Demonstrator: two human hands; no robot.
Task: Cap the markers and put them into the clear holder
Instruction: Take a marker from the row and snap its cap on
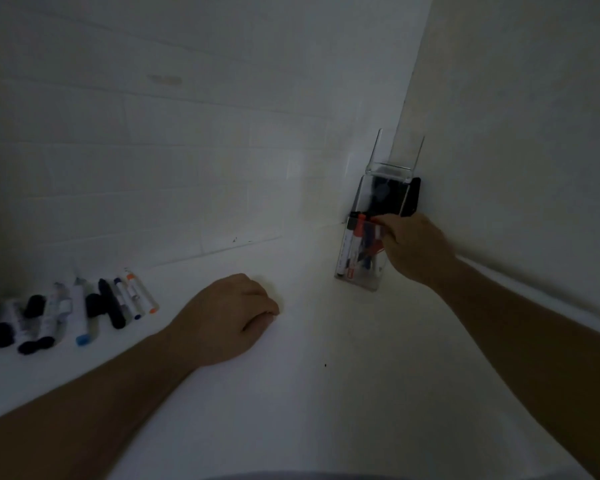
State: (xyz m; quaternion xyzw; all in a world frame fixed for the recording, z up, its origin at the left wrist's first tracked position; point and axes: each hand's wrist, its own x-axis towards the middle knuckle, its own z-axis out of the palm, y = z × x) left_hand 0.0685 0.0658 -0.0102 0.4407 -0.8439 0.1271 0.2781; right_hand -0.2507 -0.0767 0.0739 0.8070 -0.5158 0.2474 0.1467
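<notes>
The clear holder (355,277) stands in the far right corner of the white table, with several markers upright inside; one has a red cap (361,221) and one a black cap. My right hand (414,249) is at the holder's top, fingertips pinched on a marker among those inside. My left hand (227,317) rests on the table as a loose fist with nothing visible in it. A row of loose markers (84,306) lies at the far left, some white-bodied with orange, blue and black ends, some black.
A white tiled wall (187,150) runs behind the table and a plain wall closes the right side. A black object (411,197) sits behind the holder in the corner. A tall clear panel (395,154) rises behind the holder.
</notes>
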